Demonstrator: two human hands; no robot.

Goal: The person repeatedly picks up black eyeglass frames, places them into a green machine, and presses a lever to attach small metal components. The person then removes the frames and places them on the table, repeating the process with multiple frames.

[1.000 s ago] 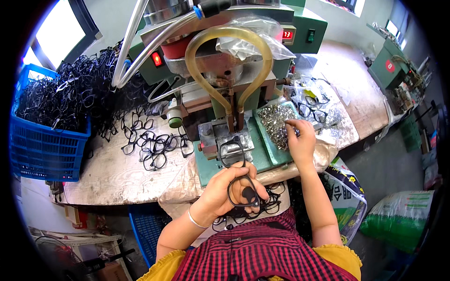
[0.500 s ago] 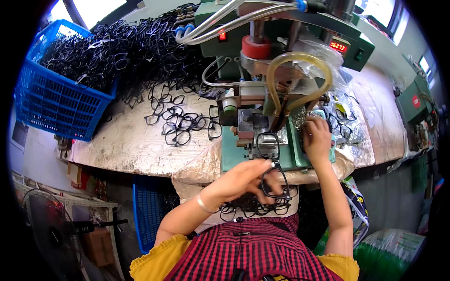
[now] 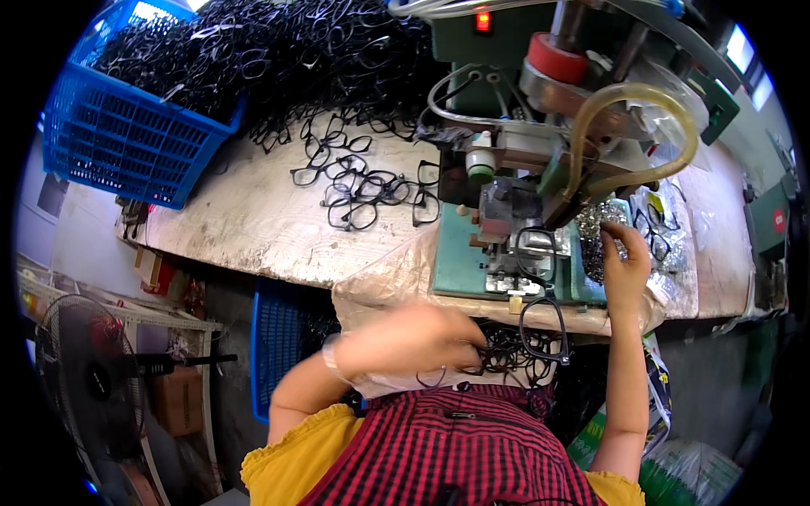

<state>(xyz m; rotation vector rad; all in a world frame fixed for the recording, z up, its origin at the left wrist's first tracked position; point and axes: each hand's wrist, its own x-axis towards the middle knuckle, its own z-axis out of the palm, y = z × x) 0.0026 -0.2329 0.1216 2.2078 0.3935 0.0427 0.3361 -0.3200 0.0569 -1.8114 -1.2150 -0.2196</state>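
1. Before you stands the press point(image 3: 506, 207), with one eyeglass frame point(image 3: 560, 316) reaching over its front edge.
2. Your right hand point(image 3: 626, 257) is at the tray point(image 3: 593, 292) on the press's right.
3. Left of the press, loose frames point(image 3: 363, 187) lie on your table point(image 3: 278, 240); the basket point(image 3: 126, 126) sits farther left.
4. Your left hand point(image 3: 434, 333) is beside the pile point(image 3: 510, 350) nearest you.

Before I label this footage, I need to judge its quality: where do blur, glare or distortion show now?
In the head view, motion blur smears the left hand, while the right hand looks fairly crisp; there too, a window at upper right glares, the fisheye bows the front edge of the table, and the black eyeglass pile loses detail.
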